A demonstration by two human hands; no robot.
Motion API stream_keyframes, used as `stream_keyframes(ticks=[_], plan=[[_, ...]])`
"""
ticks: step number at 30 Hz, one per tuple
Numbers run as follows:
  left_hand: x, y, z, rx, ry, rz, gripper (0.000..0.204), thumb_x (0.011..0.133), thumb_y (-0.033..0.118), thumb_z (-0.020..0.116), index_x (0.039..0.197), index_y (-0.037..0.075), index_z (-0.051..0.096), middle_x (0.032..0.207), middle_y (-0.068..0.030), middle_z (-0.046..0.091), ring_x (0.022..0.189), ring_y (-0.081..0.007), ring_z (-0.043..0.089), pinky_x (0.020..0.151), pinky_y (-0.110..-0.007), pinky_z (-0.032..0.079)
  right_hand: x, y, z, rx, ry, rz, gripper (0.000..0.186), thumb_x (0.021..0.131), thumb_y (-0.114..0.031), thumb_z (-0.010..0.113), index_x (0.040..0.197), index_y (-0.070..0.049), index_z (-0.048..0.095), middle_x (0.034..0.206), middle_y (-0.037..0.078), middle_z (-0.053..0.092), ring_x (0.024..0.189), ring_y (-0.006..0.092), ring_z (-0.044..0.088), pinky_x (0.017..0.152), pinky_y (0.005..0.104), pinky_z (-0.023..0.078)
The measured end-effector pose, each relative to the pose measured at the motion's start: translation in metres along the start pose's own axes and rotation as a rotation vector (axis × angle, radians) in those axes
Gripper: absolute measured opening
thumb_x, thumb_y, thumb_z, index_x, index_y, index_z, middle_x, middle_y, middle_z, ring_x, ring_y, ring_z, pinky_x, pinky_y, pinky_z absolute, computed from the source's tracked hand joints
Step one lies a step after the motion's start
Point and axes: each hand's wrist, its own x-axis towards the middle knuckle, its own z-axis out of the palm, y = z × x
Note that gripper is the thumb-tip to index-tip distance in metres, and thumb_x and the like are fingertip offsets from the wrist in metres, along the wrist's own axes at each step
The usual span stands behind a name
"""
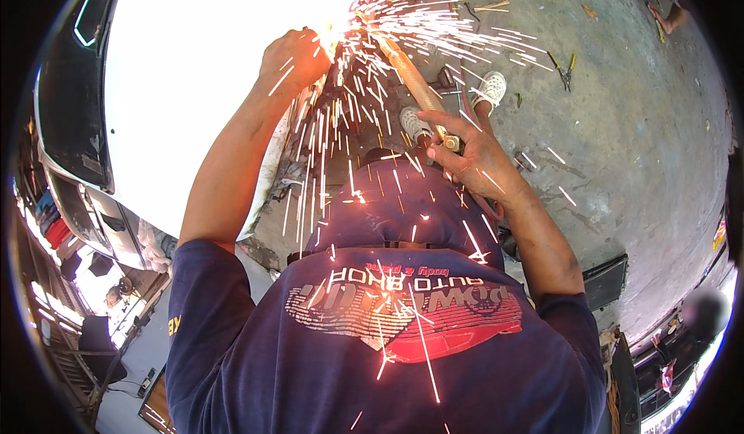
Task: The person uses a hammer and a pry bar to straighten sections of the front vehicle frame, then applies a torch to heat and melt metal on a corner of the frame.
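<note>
My right hand [477,159] is closed round the valve end of a brass-coloured gas torch [415,77], with the thumb and a finger at its fittings. The torch slants up and to the left into a white glare, where its tip is hidden. Bright sparks [387,27] spray from there to the right and down over my legs and shirt. My left hand [294,58] is curled beside the glare, at the edge of a large white vehicle panel [194,70]. Whatever its fingers hold is lost in the brightness.
Yellow-handled pliers [567,71] lie on the concrete floor [612,124] to the right. My white shoes [490,89] are below the torch. Another person's foot [673,19] shows at the upper right. A dark flat panel [606,281] lies by my right elbow.
</note>
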Motion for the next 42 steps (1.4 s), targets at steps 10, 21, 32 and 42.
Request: stream_keyframes(ticks=[10,21,32,42], plan=[[-0.001,0.003,0.008,-0.217,0.011,-0.319,0.036,0.1,0.033,0.065,0.108,0.004,0.084,0.108,-0.0214,0.083,0.107,-0.0416,0.079,0.099,-0.051,0.061,-0.005,-0.001,-0.002,0.052,-0.016,0.045,0.057,0.107,-0.012,0.074,0.162,-0.019,0.061,0.112,-0.001,0.066,0.072,0.0084,0.065,0.064,0.0265,0.058],[-0.029,-0.003,0.039,-0.562,0.245,-0.411,0.035,0.097,0.039,0.078,0.106,0.006,0.085,0.095,-0.0186,0.083,0.091,-0.035,0.081,0.086,-0.045,0.061,-0.01,-0.01,-0.009,0.059,0.003,0.078,0.061,0.104,-0.015,0.08,0.162,-0.019,0.062,0.104,-0.002,0.064,0.073,0.0087,0.062,0.07,0.0278,0.057],[-0.036,0.002,0.042,-0.525,0.356,-0.446,0.028,0.093,0.033,0.082,0.095,0.005,0.085,0.083,-0.016,0.081,0.076,-0.0299,0.081,0.077,-0.043,0.062,-0.005,0.002,0.003,0.118,-0.005,0.046,0.06,0.106,-0.012,0.078,0.163,-0.021,0.061,0.114,-0.001,0.066,0.073,0.0073,0.063,0.065,0.024,0.054],[-0.028,0.0,0.034,-0.485,0.317,-0.396,0.028,0.091,0.032,0.082,0.096,0.005,0.084,0.088,-0.0164,0.082,0.082,-0.0326,0.081,0.081,-0.043,0.062,-0.002,0.005,0.005,0.084,-0.006,0.041,0.06,0.106,-0.013,0.077,0.163,-0.02,0.061,0.109,-0.001,0.067,0.074,0.0086,0.064,0.068,0.0257,0.057]])
